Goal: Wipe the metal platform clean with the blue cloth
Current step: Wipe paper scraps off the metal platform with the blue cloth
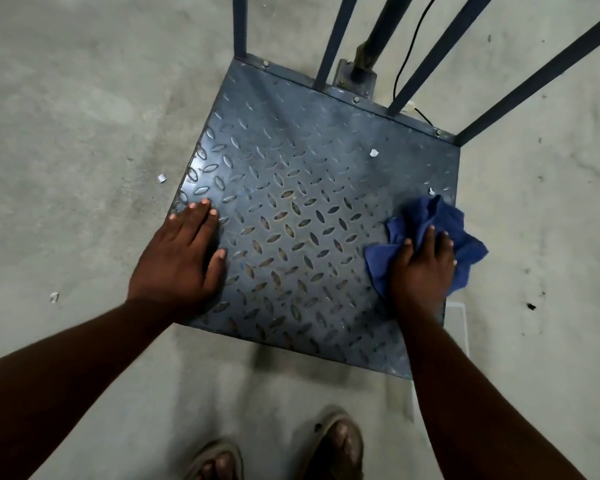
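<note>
metal platform (312, 209): checker-plate, on concrete floor (84, 133). left hand (181, 258): flat, fingers straight, on the plate's left edge. right hand (421, 271): spread, pressing blue cloth (426, 220) at right edge. white scrap (373, 153): beyond the cloth.

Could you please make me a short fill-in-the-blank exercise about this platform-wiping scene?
1. The right hand presses a cloth of ____ colour onto the platform.
2. The left hand lies flat on the platform's ____ edge.
3. A small ____ scrap lies on the platform beyond the cloth.
4. On the feet the person wears ____.

Missing words: blue; left; white; sandals.
</note>
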